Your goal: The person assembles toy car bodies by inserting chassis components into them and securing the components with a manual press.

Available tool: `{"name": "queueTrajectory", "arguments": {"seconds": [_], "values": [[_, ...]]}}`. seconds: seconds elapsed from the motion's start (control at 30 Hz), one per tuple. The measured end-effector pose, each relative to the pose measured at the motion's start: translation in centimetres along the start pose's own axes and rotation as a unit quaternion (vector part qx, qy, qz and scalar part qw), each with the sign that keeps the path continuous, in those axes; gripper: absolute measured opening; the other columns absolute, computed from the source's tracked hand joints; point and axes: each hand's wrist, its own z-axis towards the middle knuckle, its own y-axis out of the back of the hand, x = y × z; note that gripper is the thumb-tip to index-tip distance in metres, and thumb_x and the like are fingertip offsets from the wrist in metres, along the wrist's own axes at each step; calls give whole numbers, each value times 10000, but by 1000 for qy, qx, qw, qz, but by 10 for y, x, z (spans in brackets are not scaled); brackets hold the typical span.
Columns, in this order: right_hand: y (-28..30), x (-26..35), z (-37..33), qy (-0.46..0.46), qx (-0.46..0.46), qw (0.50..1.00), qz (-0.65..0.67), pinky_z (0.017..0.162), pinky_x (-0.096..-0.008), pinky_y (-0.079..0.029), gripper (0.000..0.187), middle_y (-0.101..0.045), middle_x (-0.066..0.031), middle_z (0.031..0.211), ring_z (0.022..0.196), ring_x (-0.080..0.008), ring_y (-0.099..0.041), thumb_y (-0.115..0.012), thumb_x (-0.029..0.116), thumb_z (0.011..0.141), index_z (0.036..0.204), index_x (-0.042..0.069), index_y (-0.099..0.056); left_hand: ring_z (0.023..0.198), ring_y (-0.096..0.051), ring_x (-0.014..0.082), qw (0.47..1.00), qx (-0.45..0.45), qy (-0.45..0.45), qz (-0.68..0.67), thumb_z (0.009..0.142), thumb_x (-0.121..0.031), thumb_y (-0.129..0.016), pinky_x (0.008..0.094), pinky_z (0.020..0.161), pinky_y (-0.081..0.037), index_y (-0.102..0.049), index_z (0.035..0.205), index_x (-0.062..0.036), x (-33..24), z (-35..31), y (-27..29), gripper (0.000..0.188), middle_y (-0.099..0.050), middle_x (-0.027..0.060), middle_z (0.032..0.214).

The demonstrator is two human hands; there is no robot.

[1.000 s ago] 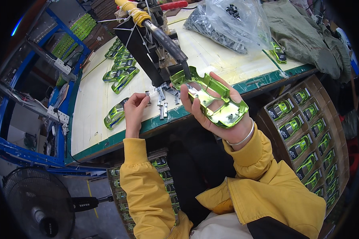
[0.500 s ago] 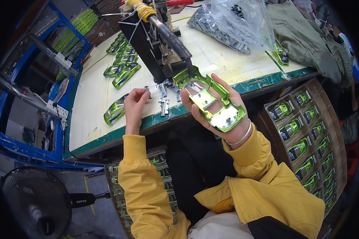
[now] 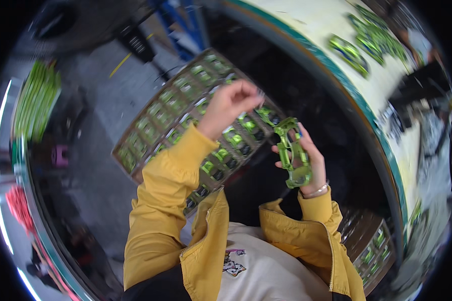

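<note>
My right hand (image 3: pixel 314 159) holds a shiny green toy car body shell (image 3: pixel 300 176), its hollow underside showing, with the fingers along its sides. To the left, my left hand (image 3: pixel 230 104) is raised above a tray of similar cars, its thumb and fingers pinched together. A small greyish part (image 3: pixel 260 96) shows at those fingertips, smeared by motion. The left hand and the shell are apart.
The divided cardboard tray (image 3: pixel 124 164) of green cars lies below my left arm. A second cardboard box (image 3: pixel 359 220) stands at lower right. The green-edged worktable (image 3: pixel 306 22) curves along the right, bearing several green shells (image 3: pixel 349 55). A fan stands at upper left.
The view has swung left, away from the worktable and toward the tray of cars. Both hands have left the table edge, the right one still holding the shell. The left is now over the tray.
</note>
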Motion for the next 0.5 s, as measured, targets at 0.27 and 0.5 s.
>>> {"name": "queueTrajectory", "arguments": {"seconds": [0.27, 0.5], "values": [[-49, -207, 113, -74, 237, 809, -533, 923, -312, -299, 653, -269, -138, 1341, 1170, -252, -327, -541, 116, 730, 1314, 70, -251, 682, -498, 75, 893, -409, 175, -70, 797, -111, -565, 216, 609, -408, -542, 858, -30, 122, -263, 144, 104, -581, 31, 816], [-105, -362, 109, -23, 402, 680, -613, 1015, -337, -218, 718, -213, -193, 1341, 1236, -324, -231, -648, 209, 685, 1292, 92, -283, 746, -535, 79, 711, -681, 118, -129, 798, -101, -578, 203, 602, -409, -515, 849, -73, 156, -379, 163, 86, -588, 28, 852]]}}
